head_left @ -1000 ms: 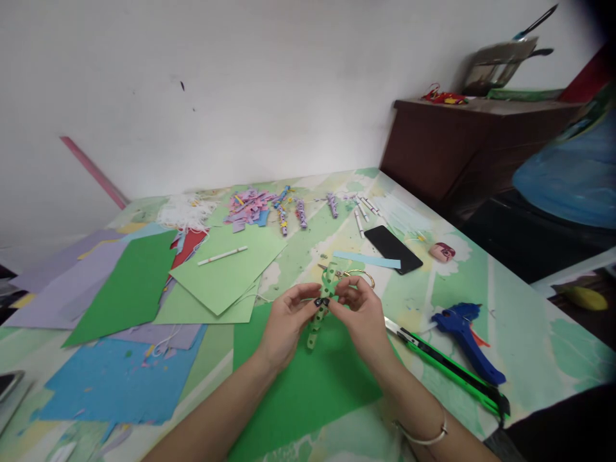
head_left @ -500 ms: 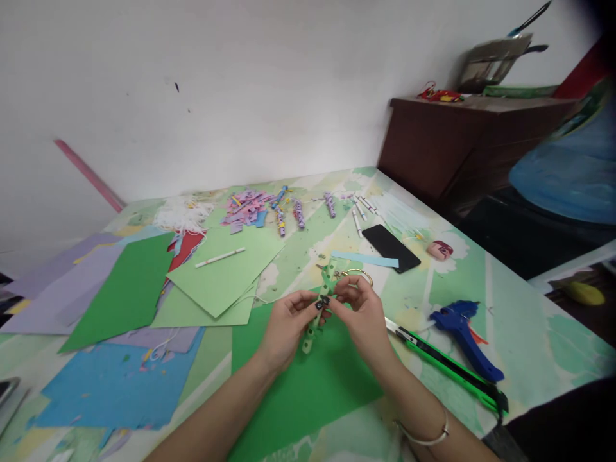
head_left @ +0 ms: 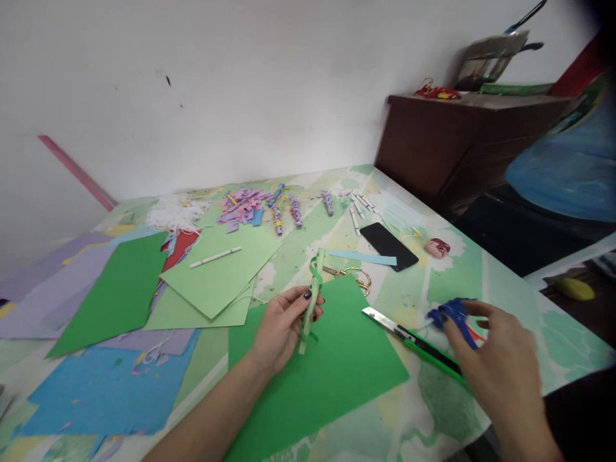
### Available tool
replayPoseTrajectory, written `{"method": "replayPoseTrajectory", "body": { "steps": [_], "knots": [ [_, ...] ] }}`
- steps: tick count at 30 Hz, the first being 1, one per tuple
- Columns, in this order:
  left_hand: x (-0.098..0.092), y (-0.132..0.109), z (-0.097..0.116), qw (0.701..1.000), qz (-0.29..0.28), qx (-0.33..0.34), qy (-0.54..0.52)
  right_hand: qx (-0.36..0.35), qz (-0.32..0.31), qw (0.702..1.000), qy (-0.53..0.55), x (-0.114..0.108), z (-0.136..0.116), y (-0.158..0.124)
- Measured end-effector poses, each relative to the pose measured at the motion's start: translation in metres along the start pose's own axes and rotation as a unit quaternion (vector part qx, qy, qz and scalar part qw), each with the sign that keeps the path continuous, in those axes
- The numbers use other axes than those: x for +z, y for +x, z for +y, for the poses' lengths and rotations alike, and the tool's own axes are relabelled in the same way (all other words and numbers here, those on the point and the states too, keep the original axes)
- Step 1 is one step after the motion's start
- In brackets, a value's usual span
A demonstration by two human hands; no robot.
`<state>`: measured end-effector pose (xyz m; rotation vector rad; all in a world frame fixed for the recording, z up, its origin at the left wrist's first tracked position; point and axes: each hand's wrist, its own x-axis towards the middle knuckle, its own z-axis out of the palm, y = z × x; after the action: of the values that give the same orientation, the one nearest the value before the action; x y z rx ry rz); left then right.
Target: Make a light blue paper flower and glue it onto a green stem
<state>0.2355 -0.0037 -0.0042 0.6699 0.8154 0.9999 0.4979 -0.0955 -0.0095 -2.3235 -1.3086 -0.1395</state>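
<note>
My left hand [head_left: 286,324] pinches a light green rolled paper tube [head_left: 312,301], with a darker green strip curling around it. The tube stands at a slant above a dark green paper sheet [head_left: 332,359]. At the right, my right hand [head_left: 495,359] has its fingers closed around a blue glue gun [head_left: 455,316]; the back of the hand hides much of its handle. Between the two hands lies a green box cutter [head_left: 414,343] with its blade out. Gold-handled scissors [head_left: 360,280] rest just beyond the green sheet.
A black phone [head_left: 389,247] and a light blue paper strip [head_left: 363,258] lie farther back. Several decorated paper rolls [head_left: 296,212], paper scraps [head_left: 243,206] and white string [head_left: 176,213] sit near the wall. Coloured sheets [head_left: 113,289] cover the left side. A brown cabinet [head_left: 433,147] stands at right.
My right hand has left the paper tube and moved right onto the glue gun, which has shifted and turned. My left hand still holds the tube, now turned more upright.
</note>
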Motion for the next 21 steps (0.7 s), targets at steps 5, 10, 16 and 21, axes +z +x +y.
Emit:
{"method": "replayPoseTrajectory", "body": {
  "steps": [5,10,16,21],
  "knots": [
    [-0.001,0.0,0.001,0.995,-0.07,-0.036,-0.062,0.08,-0.06,0.982,-0.161,0.012,0.058,-0.001],
    [0.001,-0.003,-0.001,0.992,-0.094,-0.05,-0.069,0.08,-0.138,0.983,-0.093,0.03,0.071,-0.001],
    [0.002,-0.005,-0.002,0.994,-0.093,-0.035,-0.044,0.082,-0.158,0.979,-0.102,0.029,0.065,0.006],
    [0.003,-0.005,-0.002,0.996,-0.078,-0.025,-0.033,0.088,-0.092,0.991,-0.04,0.008,0.061,0.005]
  ]
}}
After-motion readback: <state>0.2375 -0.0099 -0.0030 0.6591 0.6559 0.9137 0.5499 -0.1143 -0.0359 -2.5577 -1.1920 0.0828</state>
